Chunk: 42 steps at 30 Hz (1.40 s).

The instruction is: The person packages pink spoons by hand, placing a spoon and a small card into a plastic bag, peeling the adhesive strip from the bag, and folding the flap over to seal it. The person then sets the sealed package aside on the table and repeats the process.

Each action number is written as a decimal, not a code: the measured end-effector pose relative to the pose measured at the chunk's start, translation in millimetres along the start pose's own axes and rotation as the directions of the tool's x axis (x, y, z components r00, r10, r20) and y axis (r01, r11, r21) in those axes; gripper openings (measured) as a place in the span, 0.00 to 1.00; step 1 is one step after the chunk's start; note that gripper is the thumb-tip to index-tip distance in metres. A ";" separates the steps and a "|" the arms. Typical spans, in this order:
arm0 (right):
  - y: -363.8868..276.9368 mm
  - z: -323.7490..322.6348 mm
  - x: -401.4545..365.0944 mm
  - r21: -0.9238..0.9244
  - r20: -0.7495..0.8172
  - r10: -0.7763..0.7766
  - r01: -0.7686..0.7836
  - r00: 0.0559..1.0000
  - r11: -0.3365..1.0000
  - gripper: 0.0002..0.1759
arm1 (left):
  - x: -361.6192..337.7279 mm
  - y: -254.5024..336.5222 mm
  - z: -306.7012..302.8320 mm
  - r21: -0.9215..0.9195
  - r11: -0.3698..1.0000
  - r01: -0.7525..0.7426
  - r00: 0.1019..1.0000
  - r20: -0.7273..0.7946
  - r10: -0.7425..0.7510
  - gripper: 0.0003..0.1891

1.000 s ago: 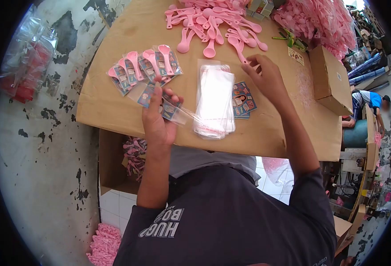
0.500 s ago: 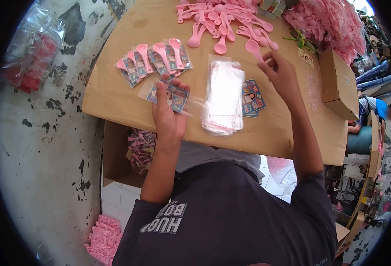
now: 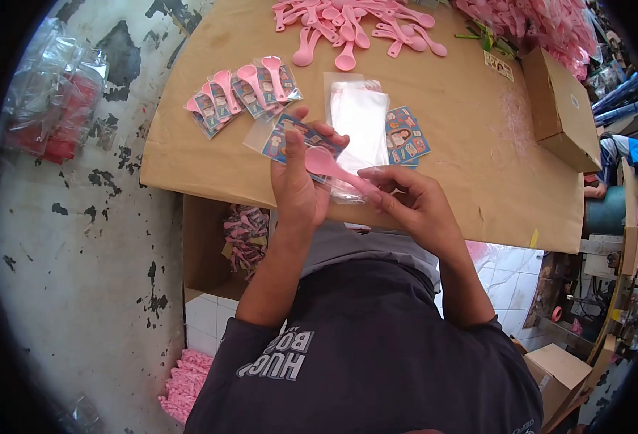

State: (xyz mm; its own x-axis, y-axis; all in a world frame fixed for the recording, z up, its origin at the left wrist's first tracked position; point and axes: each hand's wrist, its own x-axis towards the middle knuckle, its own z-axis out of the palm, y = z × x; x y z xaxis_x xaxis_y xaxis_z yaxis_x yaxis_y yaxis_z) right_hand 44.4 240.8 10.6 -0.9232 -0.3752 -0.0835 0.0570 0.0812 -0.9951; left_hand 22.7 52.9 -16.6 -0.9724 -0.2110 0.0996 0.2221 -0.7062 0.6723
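My left hand (image 3: 298, 177) grips a clear plastic bag with a blue printed card (image 3: 279, 139) inside, thumb across its front. Between the thumb and fingers of my right hand (image 3: 413, 205) is the handle of a pink spoon (image 3: 349, 178). Its bowl lies over the bag, close to my left thumb. Just behind both hands rests a stack of clear plastic bags (image 3: 360, 119), partly covered by them. More blue printed cards (image 3: 408, 137) stick out on the stack's right side. To the left, several packed bags with pink spoons and cards (image 3: 248, 90) overlap in a row.
Loose pink spoons (image 3: 348, 29) are heaped at the table's far side. A cardboard box (image 3: 561, 108) stands at the right edge, near a large pink bagged pile (image 3: 529, 29). Below the table at left is an open box of spoons (image 3: 246, 239). Another person (image 3: 612, 163) is at far right.
My right hand has brought the pink spoon from near the heap down to the bag in my left hand. The view has shifted slightly.
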 end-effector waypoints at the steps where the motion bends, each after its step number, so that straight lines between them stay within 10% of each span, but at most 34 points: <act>1: 1.8 -0.5 -0.7 0.091 0.013 -0.024 0.023 1.000 0.996 0.13 | -3.2 -1.0 2.3 0.005 1.000 0.001 1.000 0.000 -0.001 0.28; 9: 17.7 7.6 -12.2 0.417 -0.122 -0.038 0.086 0.992 0.905 0.14 | -23.7 -14.2 19.7 -0.250 0.932 0.262 0.965 0.051 -0.258 0.28; 22: 10.9 9.5 -15.4 -0.214 -0.324 -0.477 0.428 0.817 0.878 0.27 | -33.1 -6.7 33.4 -0.148 0.922 0.359 0.928 0.163 -0.335 0.21; 24: 2.5 5.3 -17.8 -0.358 -0.312 -0.592 0.485 0.743 0.798 0.25 | -31.3 -4.0 32.1 -0.146 0.901 0.409 0.911 0.119 -0.394 0.20; 26: 0.4 -8.0 -20.7 -0.611 0.042 -0.808 0.655 0.587 0.444 0.16 | -22.7 -5.2 25.4 -0.179 0.892 0.415 0.909 0.125 -0.398 0.20; 31: -12.6 -25.0 -21.6 -0.355 0.099 -0.800 0.773 0.591 0.527 0.11 | -7.1 1.5 22.7 -0.194 0.868 0.456 0.889 0.071 -0.452 0.22; 34: -12.1 -33.9 -8.7 -0.290 -0.149 -0.652 0.598 0.743 0.747 0.16 | -4.1 10.8 32.1 -0.294 0.762 0.577 0.817 0.227 -0.530 0.27; 37: -16.4 -37.9 5.3 -0.652 0.045 -0.694 0.547 0.718 0.525 0.19 | -4.7 12.2 32.0 -0.274 0.720 0.638 0.767 0.305 -0.564 0.26; 42: -14.3 -21.8 15.1 -0.599 0.164 -0.722 0.649 0.673 0.469 0.20 | -7.4 1.2 23.5 -0.322 0.610 0.724 0.683 0.460 -0.567 0.28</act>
State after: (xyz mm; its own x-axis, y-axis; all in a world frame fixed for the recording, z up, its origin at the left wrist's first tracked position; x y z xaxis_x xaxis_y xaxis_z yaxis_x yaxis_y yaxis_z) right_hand 21.3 254.1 24.7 -0.5995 -0.4628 0.6531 -0.8004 0.3472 -0.4887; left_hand 28.4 69.5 0.7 -0.8228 0.5678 0.0244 -0.5455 -0.8011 0.2465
